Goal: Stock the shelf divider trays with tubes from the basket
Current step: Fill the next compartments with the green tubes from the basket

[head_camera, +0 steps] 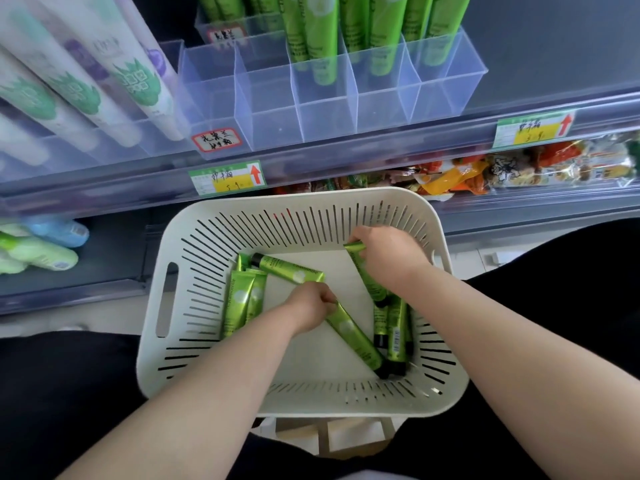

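Down in the cream basket (pixel 346 199) we see our left hand (pixel 311 306) pinching one green tube (pixel 353 336) by its flat end and our right hand (pixel 384 254) curled round another tube (pixel 364 277), while the clear divider tray (pixel 329 109) stands on the shelf (pixel 346 157) above, beside white tubes (pixel 114 74).

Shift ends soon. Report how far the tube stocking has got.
Done: green tubes already stand in some rear compartments of the divider tray. In hand: the left hand grips one tube and the right hand another tube, both in the basket. Left: the tray's front row holds nothing, and other tubes lie loose in the basket.
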Tool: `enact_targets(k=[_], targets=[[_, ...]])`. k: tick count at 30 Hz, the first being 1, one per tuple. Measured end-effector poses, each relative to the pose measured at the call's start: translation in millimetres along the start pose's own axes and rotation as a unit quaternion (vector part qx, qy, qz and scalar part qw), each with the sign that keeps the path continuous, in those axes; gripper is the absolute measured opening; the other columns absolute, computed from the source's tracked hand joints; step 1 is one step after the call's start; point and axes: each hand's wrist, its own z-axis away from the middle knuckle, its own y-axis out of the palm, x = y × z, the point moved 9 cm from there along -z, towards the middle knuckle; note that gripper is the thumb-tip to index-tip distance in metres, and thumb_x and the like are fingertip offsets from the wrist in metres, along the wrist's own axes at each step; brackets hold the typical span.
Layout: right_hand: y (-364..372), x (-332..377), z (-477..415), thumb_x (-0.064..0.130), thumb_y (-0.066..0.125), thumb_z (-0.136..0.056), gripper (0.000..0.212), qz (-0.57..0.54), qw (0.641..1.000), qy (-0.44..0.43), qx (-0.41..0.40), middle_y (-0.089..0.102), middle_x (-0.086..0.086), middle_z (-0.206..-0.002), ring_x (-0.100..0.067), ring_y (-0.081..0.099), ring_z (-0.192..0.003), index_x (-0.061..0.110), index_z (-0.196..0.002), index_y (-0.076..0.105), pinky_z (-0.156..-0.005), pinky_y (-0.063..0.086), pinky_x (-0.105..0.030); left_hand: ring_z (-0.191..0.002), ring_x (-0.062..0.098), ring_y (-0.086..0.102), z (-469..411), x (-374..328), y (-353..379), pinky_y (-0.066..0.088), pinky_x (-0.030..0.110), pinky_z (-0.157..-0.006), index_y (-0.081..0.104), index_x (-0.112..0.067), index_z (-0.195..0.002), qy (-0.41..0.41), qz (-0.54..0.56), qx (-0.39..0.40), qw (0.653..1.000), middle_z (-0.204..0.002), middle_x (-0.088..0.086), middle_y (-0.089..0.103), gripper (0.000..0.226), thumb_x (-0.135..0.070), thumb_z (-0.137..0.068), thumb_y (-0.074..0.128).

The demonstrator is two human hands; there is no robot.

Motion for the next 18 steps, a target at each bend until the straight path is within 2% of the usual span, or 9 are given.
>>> enact_targets(k=[2, 5, 8, 11, 14, 16, 18], targets=[[-3.2, 3.5, 4.0, 0.002, 0.053, -0.086, 0.039, 0.014, 1.0, -0.012, -0.005, 0.052, 0.0, -0.088, -0.024, 0.057, -0.079, 0.026, -0.117, 0.054, -0.062, 0.048, -0.034, -0.086, 0.028, 0.06, 10.6, -3.8, -2.8, 0.054, 0.036, -0.08, 0.059, -0.02, -0.084, 0.032, 0.014, -0.008, 0.999, -0.085, 0.005, 0.061, 0.011, -0.01, -0.089, 0.06], [-13.9, 15.6, 13.5, 0.007, 0.055, -0.087, 0.036, 0.043, 0.997, -0.045, -0.038, 0.053, 0.003, -0.09, -0.021, 0.055, -0.08, 0.028, -0.117, 0.053, -0.059, 0.04, -0.031, -0.082, 0.024, 0.058, 33.1, -20.2, -30.5, 0.042, 0.027, -0.063, 0.057, -0.024, -0.085, 0.109, -0.053, -0.083, 0.989, -0.08, -0.002, 0.059, 0.013, -0.013, -0.091, 0.056], [-31.7, 32.9, 25.0, 0.008, 0.059, -0.085, 0.038, 0.062, 0.99, -0.089, -0.092, 0.06, 0.004, -0.101, -0.02, 0.058, -0.092, 0.03, -0.116, 0.054, -0.062, 0.038, -0.028, -0.083, 0.021, 0.058, 64.9, -42.5, -69.9, 0.045, 0.03, -0.065, 0.059, -0.026, -0.093, 0.164, -0.126, -0.176, 0.962, -0.088, -0.003, 0.063, 0.01, -0.018, -0.093, 0.053], [-57.0, 47.8, 38.1, 0.01, 0.062, -0.083, 0.038, 0.069, 0.98, -0.112, -0.148, 0.063, 0.005, -0.104, -0.019, 0.054, -0.097, 0.031, -0.114, 0.056, -0.068, 0.039, -0.029, -0.09, 0.017, 0.062, 98.4, -65.9, -106.3, 0.052, 0.035, -0.077, 0.062, -0.023, -0.098, 0.216, -0.162, -0.246, 0.931, -0.1, -0.005, 0.067, 0.01, -0.022, -0.096, 0.053], [-88.1, 62.7, 52.9, 0.013, 0.062, -0.083, 0.037, 0.07, 0.97, -0.125, -0.198, 0.064, 0.006, -0.107, -0.019, 0.051, -0.098, 0.031, -0.115, 0.057, -0.072, 0.04, -0.031, -0.083, 0.013, 0.06, 130.4, -86.1, -142.5, 0.048, 0.03, -0.071, 0.062, -0.024, -0.099, 0.24, -0.135, -0.306, 0.912, -0.096, -0.007, 0.066, 0.01, -0.023, -0.097, 0.052], [-110.1, 73.9, 61.5, 0.011, 0.06, -0.084, 0.037, 0.065, 0.962, -0.137, -0.228, 0.063, 0.004, -0.107, -0.021, 0.05, -0.099, 0.03, -0.115, 0.057, -0.071, 0.037, -0.033, -0.079, 0.018, 0.057, 149.3, -99.7, -163.7, 0.043, 0.031, -0.066, 0.061, -0.025, -0.098, 0.242, -0.121, -0.343, 0.9, -0.09, -0.003, 0.065, 0.01, -0.022, -0.098, 0.051], [-131.2, 84.5, 68.3, 0.008, 0.057, -0.084, 0.039, 0.06, 0.956, -0.148, -0.247, 0.063, 0.002, -0.108, -0.024, 0.05, -0.102, 0.028, -0.118, 0.056, -0.075, 0.038, -0.035, -0.081, 0.023, 0.057, 168.8, -116.1, -182.5, 0.045, 0.035, -0.067, 0.059, -0.025, -0.096, 0.252, -0.109, -0.374, 0.886, -0.09, -0.001, 0.066, 0.009, -0.022, -0.097, 0.05]])
